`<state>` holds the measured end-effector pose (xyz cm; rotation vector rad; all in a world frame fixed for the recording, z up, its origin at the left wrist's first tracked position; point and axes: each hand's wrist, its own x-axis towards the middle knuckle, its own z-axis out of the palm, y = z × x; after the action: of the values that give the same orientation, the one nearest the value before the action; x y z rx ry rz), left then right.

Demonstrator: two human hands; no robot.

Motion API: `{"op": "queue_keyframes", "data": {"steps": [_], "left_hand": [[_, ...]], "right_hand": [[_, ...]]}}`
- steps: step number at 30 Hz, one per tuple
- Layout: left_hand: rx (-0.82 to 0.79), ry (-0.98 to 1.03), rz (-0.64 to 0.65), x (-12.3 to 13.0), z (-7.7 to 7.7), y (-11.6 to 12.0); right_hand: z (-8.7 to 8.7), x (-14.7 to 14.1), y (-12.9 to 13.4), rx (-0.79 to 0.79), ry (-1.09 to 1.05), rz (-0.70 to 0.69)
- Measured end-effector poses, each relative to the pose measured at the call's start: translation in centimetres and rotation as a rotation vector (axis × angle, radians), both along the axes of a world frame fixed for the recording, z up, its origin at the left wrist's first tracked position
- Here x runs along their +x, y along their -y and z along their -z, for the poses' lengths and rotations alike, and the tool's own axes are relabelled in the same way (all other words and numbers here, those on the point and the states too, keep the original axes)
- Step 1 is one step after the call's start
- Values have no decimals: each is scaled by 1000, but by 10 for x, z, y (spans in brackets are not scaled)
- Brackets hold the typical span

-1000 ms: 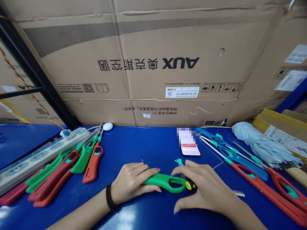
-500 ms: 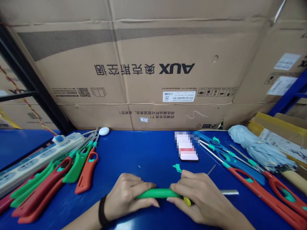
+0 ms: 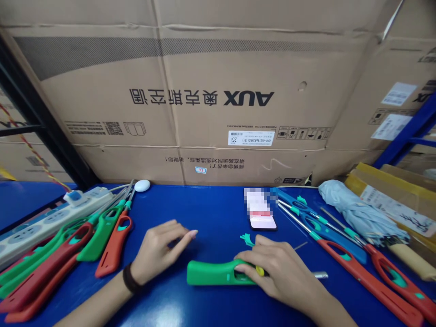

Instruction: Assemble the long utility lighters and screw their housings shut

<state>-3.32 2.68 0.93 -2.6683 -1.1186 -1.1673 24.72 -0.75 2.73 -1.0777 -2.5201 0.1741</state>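
Observation:
My right hand (image 3: 279,268) is closed around a green long-necked lighter (image 3: 209,273), lying sideways with its trigger opening under my fingers. Its metal tube (image 3: 320,274) shows past the wrist side. Tucked in the same hand is a yellow-ended tool (image 3: 260,270); a thin metal shaft (image 3: 301,245) sticks out behind the hand. My left hand (image 3: 161,247) hovers to the left, apart from the lighter, thumb and fingertips together; whatever is between them is hidden. A small teal plastic part (image 3: 247,239) lies just beyond my right hand.
Red and green lighters lie on the left beside a white power strip (image 3: 51,222). Red (image 3: 371,281) and blue lighters lie right, near a folded light-blue umbrella (image 3: 357,211). A phone (image 3: 260,213) and white oval object (image 3: 142,185) rest before a cardboard wall (image 3: 204,59).
My left hand has let go of the green lighter and moved left and away. The lighter, still in my right hand, has turned so its broad side shows. The view has shifted slightly.

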Motion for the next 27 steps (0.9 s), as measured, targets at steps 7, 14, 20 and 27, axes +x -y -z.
{"op": "queue_keyframes", "data": {"steps": [7,14,20,27], "left_hand": [[-222,-255,-74,-22,-4,-22],[-264,-250,16,-22,3,-25],[-241,-251,66,-19,1,-25],[-218,-176,33,-15,6,-22]], "right_hand": [[0,0,-4,-89,80,27],[-1,-2,-5,-120,90,44],[1,1,-3,-150,5,73],[4,-2,-1,-232,-59,48]]}}
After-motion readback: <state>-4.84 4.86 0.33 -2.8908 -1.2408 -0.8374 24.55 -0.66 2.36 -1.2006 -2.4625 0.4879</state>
